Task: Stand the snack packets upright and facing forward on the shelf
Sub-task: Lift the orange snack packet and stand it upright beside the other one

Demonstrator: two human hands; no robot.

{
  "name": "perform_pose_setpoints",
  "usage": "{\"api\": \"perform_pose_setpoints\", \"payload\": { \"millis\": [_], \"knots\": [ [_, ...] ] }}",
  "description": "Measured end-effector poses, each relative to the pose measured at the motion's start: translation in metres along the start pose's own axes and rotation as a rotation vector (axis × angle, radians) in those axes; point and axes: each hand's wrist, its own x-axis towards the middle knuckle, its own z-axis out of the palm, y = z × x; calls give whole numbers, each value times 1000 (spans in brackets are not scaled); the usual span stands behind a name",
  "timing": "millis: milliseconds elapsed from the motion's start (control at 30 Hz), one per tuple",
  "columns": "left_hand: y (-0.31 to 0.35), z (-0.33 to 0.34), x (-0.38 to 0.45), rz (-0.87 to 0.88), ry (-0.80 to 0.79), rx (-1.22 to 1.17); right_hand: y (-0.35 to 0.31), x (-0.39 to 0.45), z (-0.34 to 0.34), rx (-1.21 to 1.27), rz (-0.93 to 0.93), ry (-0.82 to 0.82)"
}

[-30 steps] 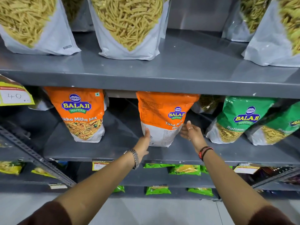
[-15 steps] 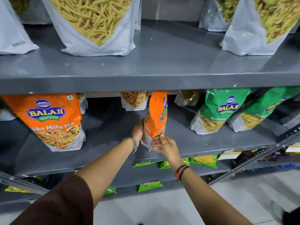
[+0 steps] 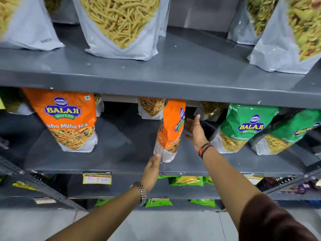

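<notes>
An orange Balaji snack packet (image 3: 171,131) stands on the grey middle shelf (image 3: 121,162), turned nearly edge-on with its printed front facing right. My left hand (image 3: 152,165) grips its lower left corner at the white base. My right hand (image 3: 194,131) is open with fingers spread, its palm against the packet's right face. A second orange packet (image 3: 69,119) stands upright and faces forward at the left. Two green Balaji packets (image 3: 243,129) (image 3: 291,134) lean to the right of my right hand.
More packets (image 3: 152,107) stand at the back of the middle shelf. Large white pouches (image 3: 119,28) line the top shelf (image 3: 173,84). Small green packets (image 3: 186,180) lie on the lower shelves. A yellow price tag (image 3: 97,178) hangs on the shelf edge.
My right hand left the packet's lower front and opened against its right side. My left hand slid down from behind the packet to its bottom corner. The packet shows slightly more of its front.
</notes>
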Motion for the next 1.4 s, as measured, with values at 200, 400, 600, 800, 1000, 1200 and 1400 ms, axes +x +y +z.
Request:
{"api": "perform_pose_setpoints", "payload": {
  "millis": [200,400,600,800,1000,1200,1400],
  "knots": [
    [19,23,0,-8,61,-108,6,-6,9,11,58,-162],
    [36,9,31,-32,174,-223,31,-32,7,158,-30,-108],
    [59,-7,59,-71,184,-163,42,-45,5,212,-12,-68],
    [46,-26,57,-81,245,-248,57,-49,-6,168,171,23],
    [15,-89,33,30,489,-367,67,-63,34,120,305,-126],
    [9,-191,13,217,804,-199,69,-81,122,62,224,-278],
    [12,-299,21,200,722,14,66,-101,237,-68,53,-352]
  ]
}}
